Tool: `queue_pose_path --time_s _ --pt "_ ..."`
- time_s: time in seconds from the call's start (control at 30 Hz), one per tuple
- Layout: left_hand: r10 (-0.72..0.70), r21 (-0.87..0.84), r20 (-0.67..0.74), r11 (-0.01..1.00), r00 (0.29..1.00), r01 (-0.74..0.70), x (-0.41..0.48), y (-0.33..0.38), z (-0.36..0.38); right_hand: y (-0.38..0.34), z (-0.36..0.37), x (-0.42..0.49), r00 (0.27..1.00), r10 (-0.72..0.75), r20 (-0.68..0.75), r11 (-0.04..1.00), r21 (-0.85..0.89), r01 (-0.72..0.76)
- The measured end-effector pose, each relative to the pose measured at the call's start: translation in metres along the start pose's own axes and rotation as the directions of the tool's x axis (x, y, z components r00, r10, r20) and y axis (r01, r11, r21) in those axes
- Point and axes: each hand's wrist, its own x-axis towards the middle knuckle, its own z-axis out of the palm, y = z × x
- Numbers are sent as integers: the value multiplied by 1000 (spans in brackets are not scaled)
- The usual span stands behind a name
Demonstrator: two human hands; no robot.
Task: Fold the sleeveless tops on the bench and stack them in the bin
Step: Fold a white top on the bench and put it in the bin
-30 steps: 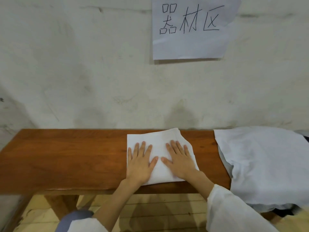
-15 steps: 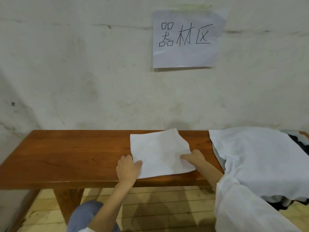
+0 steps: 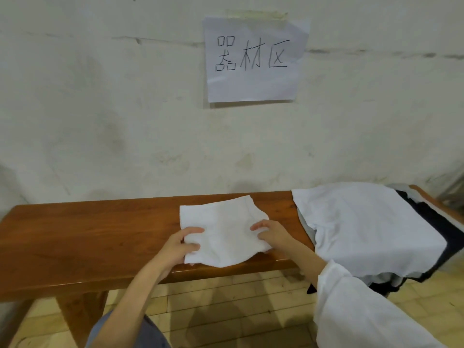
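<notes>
A white folded top [image 3: 226,227] lies on the brown wooden bench [image 3: 88,237], near its front edge. My left hand [image 3: 182,244] pinches the top's near left corner, thumb above the cloth. My right hand [image 3: 272,236] grips its near right edge, where the cloth bunches up. The front edge of the top sags between my hands. A pile of unfolded tops [image 3: 371,229], pale blue-white over dark ones, covers the bench's right end and hangs over the front. No bin is in view.
A plastered wall [image 3: 125,121] stands right behind the bench, with a paper sign [image 3: 253,59] taped to it. Pale floor tiles [image 3: 226,310] show under the bench. My white right sleeve [image 3: 364,310] fills the lower right.
My hands were pressed flat on the folded top. They slid to its left and right sides and now grip its near corners, with the front edge lifted and bunched.
</notes>
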Motion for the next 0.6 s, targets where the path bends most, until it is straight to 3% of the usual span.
queue_pose_path --time_s 0.07,0.17,0.27,0.37,0.47,0.6 --pt "-17 31 37 999 999 16 -3 11 5 0 -4 -4 999 46 -28 991 130 -42" --pt "-32 180 63 983 998 20 -3 28 19 0 -10 -17 994 29 -110 990 138 -13" --pt "-21 454 75 891 997 -15 -5 46 49 10 -22 -37 978 -23 -205 992 118 48" --pt "21 610 181 782 983 -129 -16 74 95 31 -48 -69 950 -30 -311 980 178 89" --pt "43 658 332 705 942 -264 -33 97 157 64 -86 -109 909 -8 -417 977 190 96" --pt "51 610 485 695 873 -380 -55 112 241 116 -138 -165 808 88 -582 954 282 99"
